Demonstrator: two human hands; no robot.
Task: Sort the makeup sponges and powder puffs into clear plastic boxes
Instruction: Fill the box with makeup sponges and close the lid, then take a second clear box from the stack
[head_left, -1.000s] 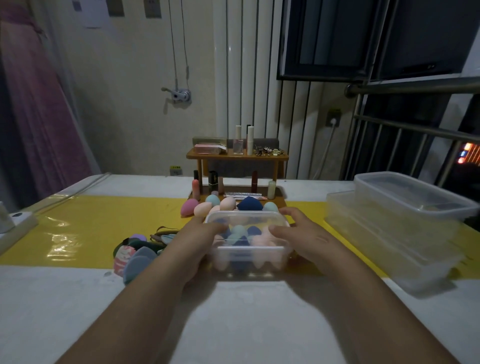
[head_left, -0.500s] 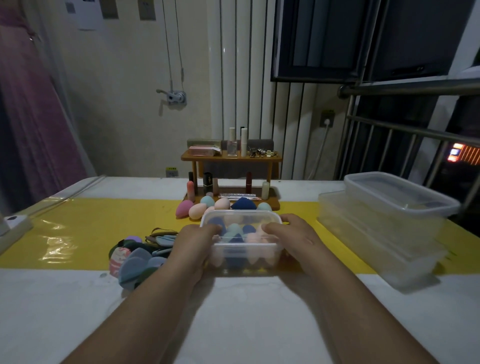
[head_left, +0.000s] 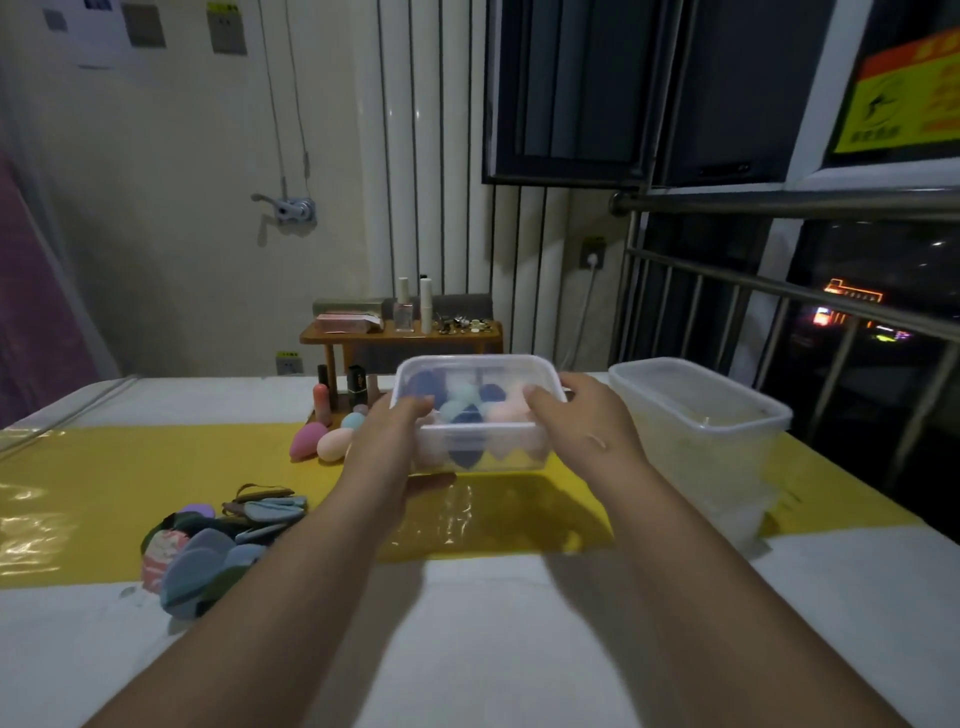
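Where the yellow strip (head_left: 104, 467) crossed the white bench (head_left: 519, 649), a heap of powder puffs (head_left: 208, 551) lay at the far left, blue, green and pink ones overlapping, half on the strip and half on the white. Behind it and further right, three loose sponges (head_left: 324, 441) sat on the strip: a pink one and a peach one touching, with a teal one just behind them. They lay in front of a small wooden shelf (head_left: 400, 338) that carried bottles and tubes.

Next came the left hand (head_left: 387, 452), which gripped the left end of the clear box (head_left: 524, 460), fingers curled over the lid and the thumb showing beneath the base. The lidded box was held level between both hands. Judging by the dark shadow on the strip below it, it appeared to be raised off the bench, though the dim light made that hard to confirm. Packed sponges (head_left: 467, 410) in navy, teal and pale pink showed through its walls. The right hand (head_left: 587, 426) clasped the right end, fingers bent over the lid's edge.

Just beside that hand, at the right, stood the stacked boxes (head_left: 701, 431), apart from the held one.
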